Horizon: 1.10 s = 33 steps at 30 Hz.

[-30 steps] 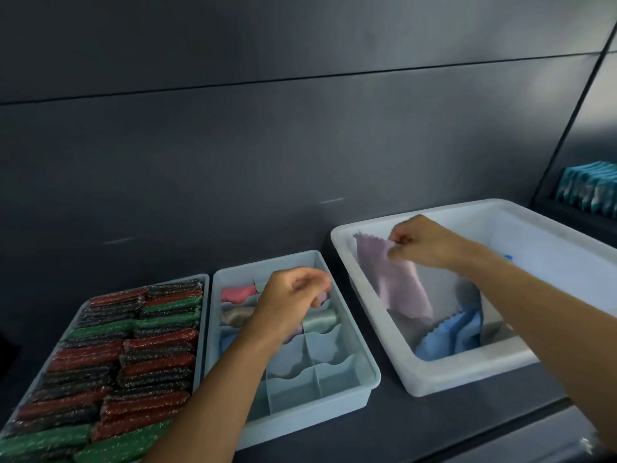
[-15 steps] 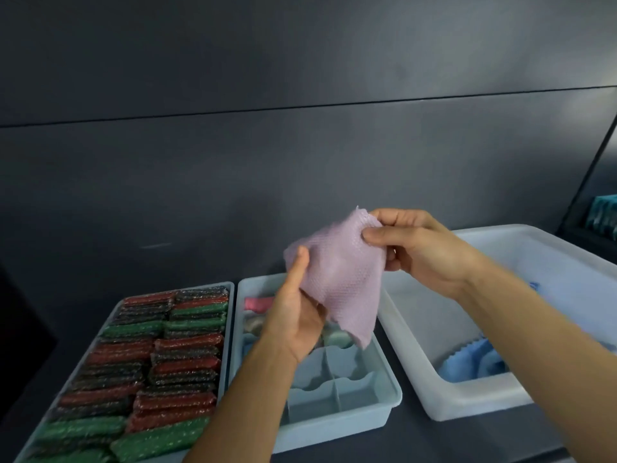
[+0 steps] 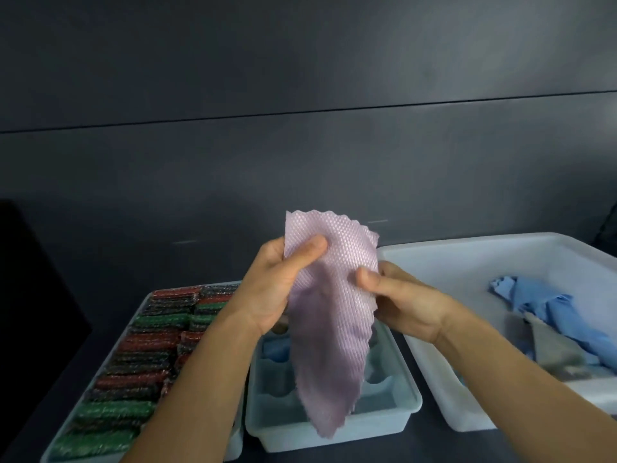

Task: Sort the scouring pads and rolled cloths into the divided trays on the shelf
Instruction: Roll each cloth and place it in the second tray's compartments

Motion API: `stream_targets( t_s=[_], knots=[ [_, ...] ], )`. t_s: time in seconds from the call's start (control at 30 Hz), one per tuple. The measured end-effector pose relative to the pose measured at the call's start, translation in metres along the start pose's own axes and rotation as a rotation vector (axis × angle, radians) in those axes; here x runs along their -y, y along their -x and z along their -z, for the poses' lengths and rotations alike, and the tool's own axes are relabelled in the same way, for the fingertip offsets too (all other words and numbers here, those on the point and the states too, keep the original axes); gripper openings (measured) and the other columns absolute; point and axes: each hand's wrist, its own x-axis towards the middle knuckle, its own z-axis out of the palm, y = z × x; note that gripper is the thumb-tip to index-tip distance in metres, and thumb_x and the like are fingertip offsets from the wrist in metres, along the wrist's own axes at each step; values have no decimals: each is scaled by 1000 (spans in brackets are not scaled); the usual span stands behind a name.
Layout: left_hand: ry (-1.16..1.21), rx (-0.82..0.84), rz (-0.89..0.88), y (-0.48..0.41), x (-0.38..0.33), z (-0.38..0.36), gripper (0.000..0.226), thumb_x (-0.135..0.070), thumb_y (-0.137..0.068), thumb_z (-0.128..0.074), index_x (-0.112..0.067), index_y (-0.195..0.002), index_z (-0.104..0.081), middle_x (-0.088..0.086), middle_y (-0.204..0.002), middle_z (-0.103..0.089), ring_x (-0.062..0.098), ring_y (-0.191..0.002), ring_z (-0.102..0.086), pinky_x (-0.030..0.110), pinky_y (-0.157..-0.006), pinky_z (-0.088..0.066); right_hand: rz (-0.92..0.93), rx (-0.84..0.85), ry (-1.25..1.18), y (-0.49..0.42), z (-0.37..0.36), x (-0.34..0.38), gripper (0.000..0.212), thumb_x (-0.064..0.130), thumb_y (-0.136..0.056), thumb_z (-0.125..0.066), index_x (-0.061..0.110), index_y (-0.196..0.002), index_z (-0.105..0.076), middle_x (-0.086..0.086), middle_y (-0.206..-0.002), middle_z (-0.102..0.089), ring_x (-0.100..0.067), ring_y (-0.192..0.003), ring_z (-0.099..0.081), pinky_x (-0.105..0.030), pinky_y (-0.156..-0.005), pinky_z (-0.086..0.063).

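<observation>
You held a lilac cloth [image 3: 329, 329] up over the divided tray [image 3: 384, 409] on the shelf. Your left grip [image 3: 277, 282] was clamped on its upper left corner, thumb pressed across the front. Your right grip [image 3: 404, 299] pinched its right edge between thumb and fingers. The cloth hung unrolled, its zigzag-cut top above both hands and its lower tip dangling before the tray's near wall. A rolled blue cloth [image 3: 275, 350] lay in one of the tray's left compartments. Red, green and dark scouring pads [image 3: 140, 372] sat in packed rows just left of it. The white tub [image 3: 467, 262] on the right held loose blue cloths [image 3: 551, 312] and a grey one [image 3: 554, 352].
</observation>
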Motion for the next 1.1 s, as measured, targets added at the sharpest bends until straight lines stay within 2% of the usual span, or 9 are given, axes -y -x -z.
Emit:
stream_targets(
  t_s=[0.17, 0.27, 0.37, 0.47, 0.6, 0.8, 0.93, 1.0, 1.1],
  knots=[
    [-75, -30, -28, 7, -11, 3, 32, -27, -86, -65, -2, -104, -70, 13, -105, -74, 28, -99, -71, 43, -90, -55, 203, -239, -258, -9, -13, 20, 49, 16, -76, -71, -5, -118, -61, -19, -114, -68, -28, -104, -66, -36, -92, -54],
    [-116, -93, -59, 8, -17, 5, 40, -34, -87, -63, 2, -104, -69, 15, -103, -73, 31, -98, -70, 49, -92, -54, 236, -360, -217, -8, -12, 28, 37, 19, -76, -68, -3, -106, -66, -13, -103, -72, -22, -92, -68, -30, -79, -57],
    [-183, -209, -178, 6, -21, 4, 43, -31, -90, -65, 11, -99, -64, 29, -98, -68, 46, -94, -65, 60, -88, -50, 284, -468, -34, -7, -13, 34, 15, 18, -88, -62, 5, -82, -68, 2, -72, -70, -7, -63, -61, -19, -56, -47],
    [-249, -295, -272, 2, -21, 4, 28, -24, -90, -68, 4, -91, -70, 26, -94, -69, 46, -93, -64, 58, -85, -51, 325, -521, 60, -8, -16, 42, 23, 16, -95, -56, 8, -78, -69, 6, -68, -68, -4, -62, -60, -16, -57, -47],
    [-217, -330, -252, -2, -22, 2, 9, -19, -90, -67, -14, -88, -75, 9, -91, -75, 19, -84, -69, 40, -80, -56, 384, -535, 88, -8, -22, 51, 22, 12, -95, -57, -1, -77, -62, 11, -52, -57, 0, -45, -49, -12, -46, -39],
    [-299, -470, -374, -9, -22, 1, 11, -16, -81, -77, -7, -81, -71, 20, -82, -68, 20, -70, -57, 48, -69, -54, 447, -761, 277, -15, -23, 57, 19, 13, -81, -75, 9, -67, -62, 1, -59, -59, -8, -52, -50, -20, -48, -40],
    [-470, -510, -471, -7, -27, -10, 15, -19, -82, -76, -14, -72, -66, 2, -62, -63, 6, -54, -50, 30, -53, -46, 564, -855, 459, -20, -33, 56, 20, 16, -81, -74, 8, -71, -60, -1, -59, -52, -8, -53, -42, -20, -49, -38],
    [-511, -505, -519, -5, -30, -18, 18, -20, -82, -76, -14, -71, -64, -1, -58, -61, 6, -50, -47, 23, -51, -42, 614, -860, 518, -22, -41, 58, 19, 18, -82, -74, 10, -71, -60, -6, -59, -54, -8, -52, -44, -20, -48, -39],
    [-547, -513, -575, -3, -34, -18, 19, -22, -82, -76, -11, -73, -64, 4, -60, -61, 20, -50, -50, 32, -49, -44, 622, -875, 542, -24, -44, 63, 19, 20, -83, -73, 11, -72, -60, -6, -63, -60, -8, -55, -50, -22, -51, -43]
  ],
)
